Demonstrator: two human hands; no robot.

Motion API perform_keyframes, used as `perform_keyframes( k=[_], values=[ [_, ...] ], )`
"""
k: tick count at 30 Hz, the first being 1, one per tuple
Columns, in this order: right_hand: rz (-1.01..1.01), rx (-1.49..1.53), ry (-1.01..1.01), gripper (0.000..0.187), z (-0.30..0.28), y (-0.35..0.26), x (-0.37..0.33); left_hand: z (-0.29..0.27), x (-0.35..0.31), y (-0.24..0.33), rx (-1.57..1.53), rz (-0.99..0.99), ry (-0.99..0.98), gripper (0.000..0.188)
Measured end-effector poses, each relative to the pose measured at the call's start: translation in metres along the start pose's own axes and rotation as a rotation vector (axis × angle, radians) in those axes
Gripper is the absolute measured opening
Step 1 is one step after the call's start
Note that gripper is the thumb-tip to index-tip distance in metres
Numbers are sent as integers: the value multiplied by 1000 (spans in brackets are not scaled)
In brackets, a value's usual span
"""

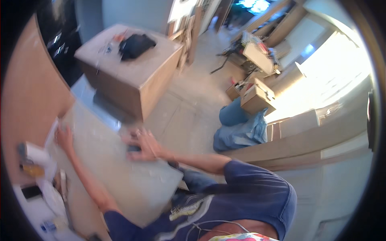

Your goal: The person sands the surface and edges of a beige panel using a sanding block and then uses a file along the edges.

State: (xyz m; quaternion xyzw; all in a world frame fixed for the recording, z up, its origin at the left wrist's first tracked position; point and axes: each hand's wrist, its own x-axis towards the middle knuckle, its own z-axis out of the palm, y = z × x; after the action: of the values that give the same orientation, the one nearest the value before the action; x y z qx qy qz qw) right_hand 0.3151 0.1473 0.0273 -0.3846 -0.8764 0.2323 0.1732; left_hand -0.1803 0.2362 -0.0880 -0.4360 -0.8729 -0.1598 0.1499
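Note:
A pale, smooth panel lies in front of me on the left. My right hand is on its right part, fingers spread and blurred by motion. A dark patch shows between the thumb and fingers; whether it is an object or a shadow I cannot tell. My left hand is at the panel's far left edge, beside a narrow white strip. Its fingers are too smeared to show whether they grip anything.
Beyond the panel stands a large brown box-shaped unit with a black cloth-like item on top. A tall wooden board rises at left. Right of me are a blue bag and a cardboard box.

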Motion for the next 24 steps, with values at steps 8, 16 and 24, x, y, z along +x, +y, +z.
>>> perform_keyframes(
  k=[8, 16, 24],
  values=[
    [-5, 6, -59, 80, -32, -28, -140, -60, -3, 2, -333, 66, 71, 71],
    [-112, 298, 51, 78, 41, -8, 85, -94, -31, 24, -132, -37, 16, 67],
    [-182, 26, 106, 75, 69, -16, 237, -78, -24, 36, -129, -57, -54, 66]
  ],
)
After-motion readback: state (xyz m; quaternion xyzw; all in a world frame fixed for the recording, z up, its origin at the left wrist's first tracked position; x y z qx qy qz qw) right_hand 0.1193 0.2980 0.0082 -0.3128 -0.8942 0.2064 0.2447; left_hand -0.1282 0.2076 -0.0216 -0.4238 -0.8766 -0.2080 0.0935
